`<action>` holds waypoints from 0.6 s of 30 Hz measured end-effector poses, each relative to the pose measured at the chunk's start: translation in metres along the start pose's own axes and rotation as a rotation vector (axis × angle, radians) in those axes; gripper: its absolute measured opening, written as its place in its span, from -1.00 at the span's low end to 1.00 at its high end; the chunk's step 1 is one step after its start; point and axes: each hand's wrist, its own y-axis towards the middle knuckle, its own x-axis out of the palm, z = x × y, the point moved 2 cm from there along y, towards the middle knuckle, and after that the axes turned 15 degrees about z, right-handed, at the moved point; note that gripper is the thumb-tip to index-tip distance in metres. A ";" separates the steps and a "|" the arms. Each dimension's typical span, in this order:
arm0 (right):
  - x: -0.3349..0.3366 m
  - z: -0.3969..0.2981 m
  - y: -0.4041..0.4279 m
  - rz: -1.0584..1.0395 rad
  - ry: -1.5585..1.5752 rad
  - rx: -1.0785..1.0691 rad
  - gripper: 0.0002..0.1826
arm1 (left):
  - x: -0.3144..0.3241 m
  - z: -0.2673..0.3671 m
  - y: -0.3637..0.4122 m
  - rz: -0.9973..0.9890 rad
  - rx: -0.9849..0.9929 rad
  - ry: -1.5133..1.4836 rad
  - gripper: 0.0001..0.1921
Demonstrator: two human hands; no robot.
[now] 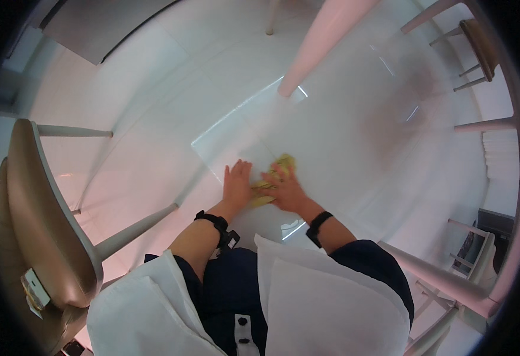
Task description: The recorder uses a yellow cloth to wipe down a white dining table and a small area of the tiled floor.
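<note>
A crumpled yellow cloth [288, 161] lies on the glossy white tiled floor [215, 107] in front of me. My right hand [285, 189] presses down on it with the fingers spread, and part of the cloth shows beyond the fingers and to their left. Just left of the cloth, my left hand [237, 180] rests flat on the floor with nothing in it. Both wrists wear black bands.
At left stands a brown padded chair [51, 213] with pale legs and a small item on it. A pink table leg [306, 58] meets the floor ahead. More chairs [480, 49] are at the right; a grey panel [104, 26] is at the upper left.
</note>
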 end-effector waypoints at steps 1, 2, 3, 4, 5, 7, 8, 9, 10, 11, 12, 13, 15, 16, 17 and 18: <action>-0.017 0.012 -0.016 -0.034 -0.057 0.093 -0.49 | 0.007 0.008 -0.004 -0.051 0.085 0.004 -0.32; -0.028 0.019 -0.031 -0.063 -0.115 0.190 -0.45 | 0.012 0.014 -0.008 -0.061 0.133 -0.030 -0.32; -0.032 0.015 -0.045 -0.062 -0.117 0.193 -0.45 | 0.016 0.018 -0.011 -0.062 0.137 -0.031 -0.32; -0.032 0.014 -0.063 -0.064 -0.210 0.387 -0.39 | 0.021 0.023 -0.010 -0.080 0.163 -0.065 -0.32; -0.033 0.008 -0.084 -0.074 -0.300 0.581 -0.33 | 0.024 0.030 -0.012 -0.103 0.183 -0.102 -0.32; -0.010 -0.014 -0.113 -0.065 -0.480 0.818 -0.25 | 0.029 0.044 -0.010 -0.109 0.198 -0.083 -0.38; 0.015 -0.025 -0.111 -0.191 -0.484 0.907 -0.21 | 0.030 0.045 -0.008 -0.113 0.212 -0.053 -0.43; 0.019 -0.048 -0.085 -0.283 -0.464 1.014 -0.23 | 0.030 0.042 -0.012 -0.112 0.194 -0.042 -0.43; 0.032 -0.059 -0.072 -0.216 -0.452 0.926 -0.24 | 0.029 0.045 -0.013 -0.111 0.153 -0.031 -0.43; 0.045 -0.066 -0.060 -0.146 -0.434 0.834 -0.25 | 0.029 0.042 -0.012 -0.108 0.110 -0.013 -0.43; 0.052 -0.066 -0.045 -0.142 -0.428 0.827 -0.25 | 0.028 0.038 -0.010 -0.102 0.106 -0.005 -0.43; 0.055 -0.061 -0.021 -0.079 -0.368 0.770 -0.30 | 0.027 0.031 -0.009 -0.072 0.075 0.008 -0.43; 0.056 -0.037 0.025 -0.012 -0.354 0.717 -0.34 | 0.017 0.013 -0.003 -0.032 0.050 0.035 -0.43; 0.052 -0.017 0.042 -0.018 -0.402 0.715 -0.33 | 0.008 0.007 0.001 -0.085 0.019 0.096 -0.43; 0.046 0.008 0.056 0.010 -0.418 0.784 -0.32 | 0.001 0.003 0.004 -0.133 -0.011 0.155 -0.42; 0.041 0.028 0.070 0.038 -0.431 0.849 -0.31 | 0.001 -0.007 0.006 -0.156 -0.075 0.143 -0.39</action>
